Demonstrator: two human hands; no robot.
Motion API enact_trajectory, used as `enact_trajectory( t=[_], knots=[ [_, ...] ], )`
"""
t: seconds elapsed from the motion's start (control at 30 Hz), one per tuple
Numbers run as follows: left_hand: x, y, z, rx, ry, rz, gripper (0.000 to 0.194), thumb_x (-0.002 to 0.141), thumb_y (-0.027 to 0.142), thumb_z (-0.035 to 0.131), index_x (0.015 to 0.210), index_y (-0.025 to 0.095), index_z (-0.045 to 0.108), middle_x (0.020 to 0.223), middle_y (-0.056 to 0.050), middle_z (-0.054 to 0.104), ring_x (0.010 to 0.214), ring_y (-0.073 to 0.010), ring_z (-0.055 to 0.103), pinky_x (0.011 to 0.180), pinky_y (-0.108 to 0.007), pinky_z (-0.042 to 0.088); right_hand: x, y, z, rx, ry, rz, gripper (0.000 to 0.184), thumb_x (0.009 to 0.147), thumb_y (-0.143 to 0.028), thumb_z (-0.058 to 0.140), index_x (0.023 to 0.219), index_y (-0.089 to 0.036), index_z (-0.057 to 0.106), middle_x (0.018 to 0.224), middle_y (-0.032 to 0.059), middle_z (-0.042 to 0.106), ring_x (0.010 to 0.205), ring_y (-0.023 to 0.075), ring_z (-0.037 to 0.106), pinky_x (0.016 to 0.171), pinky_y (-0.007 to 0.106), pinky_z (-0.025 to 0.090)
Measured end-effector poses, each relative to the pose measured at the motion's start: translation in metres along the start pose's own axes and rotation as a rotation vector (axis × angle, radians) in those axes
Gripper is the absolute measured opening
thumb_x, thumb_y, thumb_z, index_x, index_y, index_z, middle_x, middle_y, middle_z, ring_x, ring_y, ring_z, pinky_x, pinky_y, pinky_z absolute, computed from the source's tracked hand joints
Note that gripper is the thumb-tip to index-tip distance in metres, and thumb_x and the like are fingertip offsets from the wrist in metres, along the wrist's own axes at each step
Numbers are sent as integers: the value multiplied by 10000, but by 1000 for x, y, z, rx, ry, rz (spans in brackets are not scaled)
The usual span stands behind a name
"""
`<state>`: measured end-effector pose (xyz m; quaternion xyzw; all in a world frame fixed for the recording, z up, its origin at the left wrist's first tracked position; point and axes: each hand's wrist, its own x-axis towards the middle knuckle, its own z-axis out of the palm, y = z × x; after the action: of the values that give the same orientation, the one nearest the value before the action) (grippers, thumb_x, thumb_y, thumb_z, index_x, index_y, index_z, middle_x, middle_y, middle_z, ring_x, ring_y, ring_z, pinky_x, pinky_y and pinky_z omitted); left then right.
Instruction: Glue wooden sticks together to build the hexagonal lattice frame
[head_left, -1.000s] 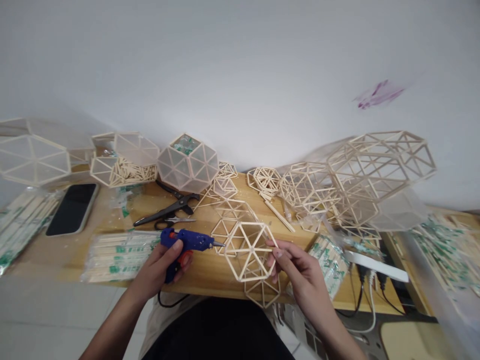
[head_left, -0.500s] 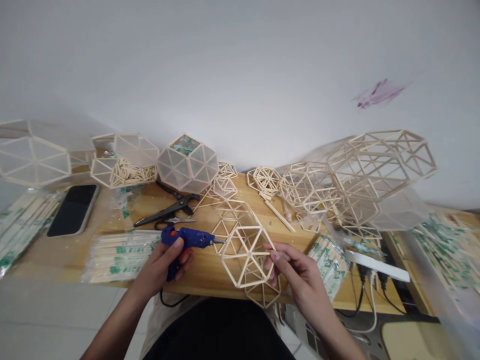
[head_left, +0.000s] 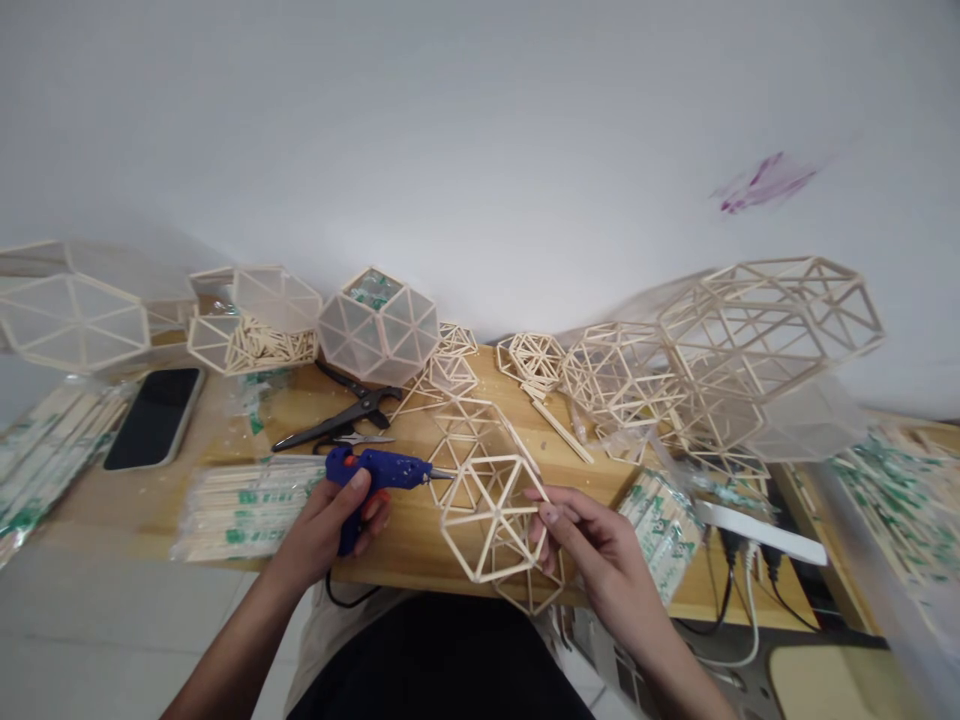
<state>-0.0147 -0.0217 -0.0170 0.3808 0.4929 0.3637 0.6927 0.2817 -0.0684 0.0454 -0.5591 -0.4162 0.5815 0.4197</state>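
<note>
My left hand (head_left: 334, 520) is closed round the handle of a blue glue gun (head_left: 386, 468), whose metal nozzle points right. The nozzle tip is close to the upper left of a wooden stick frame (head_left: 495, 514); whether they touch I cannot tell. My right hand (head_left: 581, 535) pinches this frame at its right side, fingers partly hidden behind the sticks. The frame is built of thin sticks in triangles meeting at a centre, tilted above the table. More stick lattice (head_left: 465, 430) shows behind and below it; whether it is joined I cannot tell.
Along the wall stand stick polyhedra, some with translucent panels (head_left: 379, 335), others bare (head_left: 772, 320). Black pliers (head_left: 352, 415), a phone (head_left: 154, 418) and bagged sticks (head_left: 247, 508) lie left. At right are another stick packet (head_left: 660, 530) and a power strip (head_left: 761, 532) with cords.
The held stick frame has tilted slightly, its lower edge shifting down a little. Both hands keep their grips, and the glue gun stays almost in place. The whole view has shifted slightly.
</note>
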Motion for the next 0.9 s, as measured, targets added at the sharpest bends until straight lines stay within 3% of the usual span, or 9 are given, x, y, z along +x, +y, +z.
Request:
enact_trajectory(
  t=[0.33, 0.43, 0.53, 0.63, 0.7, 0.8, 0.9],
  knots=[
    [1, 2, 1, 20, 4, 23, 708, 790, 881, 611, 612, 216, 449, 520, 35, 491, 372, -76, 393, 435, -259, 310, 0, -1, 1, 5, -25, 13, 392, 922, -556, 773, 1087, -202, 805, 724, 7, 703, 572, 137, 622, 560, 255, 549],
    [2, 7, 2, 29, 26, 18, 681, 794, 858, 631, 637, 203, 532, 527, 14, 533, 379, -92, 418, 424, -260, 307, 1, 0, 1, 29, -59, 26, 367, 922, -540, 779, 1065, -203, 810, 722, 9, 705, 575, 133, 612, 552, 248, 542],
    [3, 15, -1, 120, 149, 55, 621, 855, 806, 603, 769, 193, 655, 538, -2, 575, 414, -133, 459, 417, -268, 309, 1, -2, 1, 40, -99, 58, 362, 917, -545, 784, 1033, -202, 800, 726, 9, 708, 577, 134, 618, 561, 256, 550],
    [-3, 18, -15, 444, 400, 193, 475, 868, 684, 682, 823, 212, 700, 625, -21, 645, 560, -196, 583, 521, -291, 412, -3, -4, 2, 86, -121, 65, 362, 919, -555, 781, 1018, -207, 765, 741, 5, 720, 578, 137, 648, 581, 263, 569],
    [-11, 15, -31, 726, 529, 316, 367, 845, 590, 747, 949, 238, 739, 840, -53, 735, 791, -271, 693, 670, -316, 495, -9, -4, 6, 141, -166, 79, 336, 929, -530, 784, 1018, -210, 732, 778, 13, 744, 623, 148, 695, 612, 267, 590],
    [-24, -1, -58, 1106, 425, 463, 407, 952, 467, 580, 1274, 240, 681, 1222, -131, 718, 1106, -354, 687, 942, -430, 527, -24, 0, 19, 247, -280, 144, 274, 938, -449, 802, 990, -209, 680, 881, 44, 787, 761, 178, 771, 692, 288, 624],
    [-33, -21, -77, 1449, 401, 472, 460, 969, 339, 467, 1363, 144, 606, 1270, -220, 644, 1110, -402, 652, 958, -530, 524, -36, 13, 40, 382, -348, 180, 265, 921, -412, 827, 958, -214, 656, 994, 57, 796, 884, 200, 804, 740, 300, 634]
  ],
)
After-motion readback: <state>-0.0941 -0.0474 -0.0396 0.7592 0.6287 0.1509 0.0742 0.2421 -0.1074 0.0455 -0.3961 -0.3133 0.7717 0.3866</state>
